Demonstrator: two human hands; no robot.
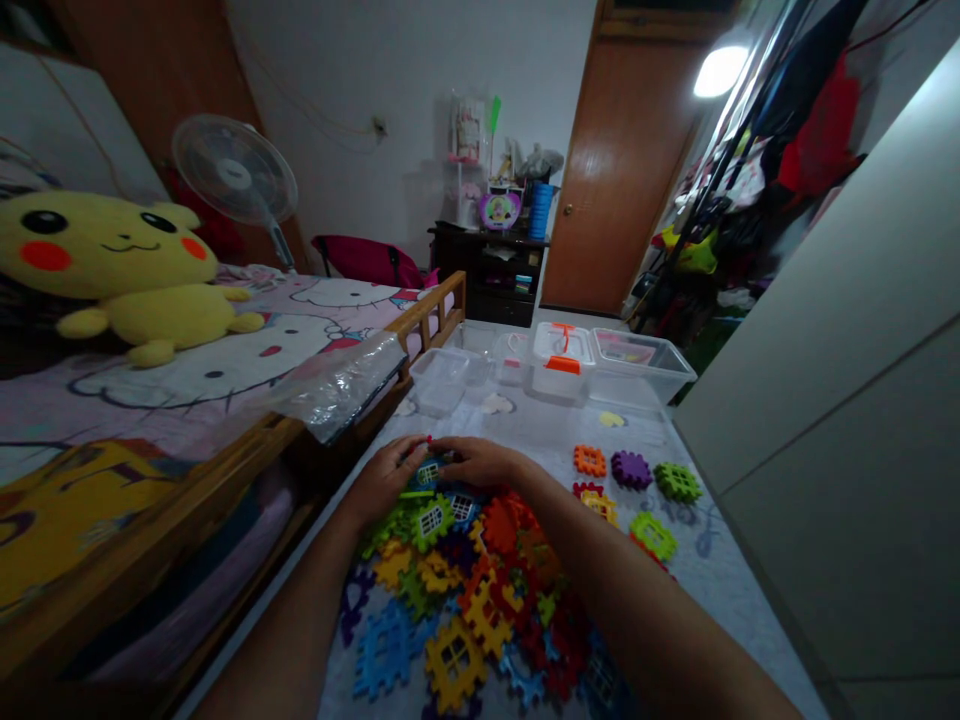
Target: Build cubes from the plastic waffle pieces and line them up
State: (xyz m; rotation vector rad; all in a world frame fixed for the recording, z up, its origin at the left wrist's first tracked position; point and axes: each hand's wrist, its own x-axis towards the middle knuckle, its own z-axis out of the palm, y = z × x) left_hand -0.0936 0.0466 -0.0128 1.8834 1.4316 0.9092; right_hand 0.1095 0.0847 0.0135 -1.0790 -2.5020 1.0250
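Observation:
At the far end of a loose heap of toothed plastic building blocks, my left hand (pixel 388 478) and my right hand (pixel 478 461) meet with curled fingers. Between them is a blue block (pixel 428 474) with a white window grid, and both hands grip it from its sides. A small red bit shows at the fingertips. Close under the hands lie a green block with a white window (pixel 431 521) and another blue window block (pixel 462 509). Nearer me the heap holds yellow, orange, red and purple pieces, including a yellow window block (pixel 455 660). My right forearm covers part of it.
On the right are stacked blocks: orange (pixel 589 461), purple (pixel 631 470), green (pixel 678 482) and lime (pixel 653 537). Clear plastic bins (pixel 641 360) and a lidded box with orange clips (pixel 562 360) stand behind. A wooden bed rail (pixel 300 440) runs along the left, a pale cabinet (pixel 847 400) along the right.

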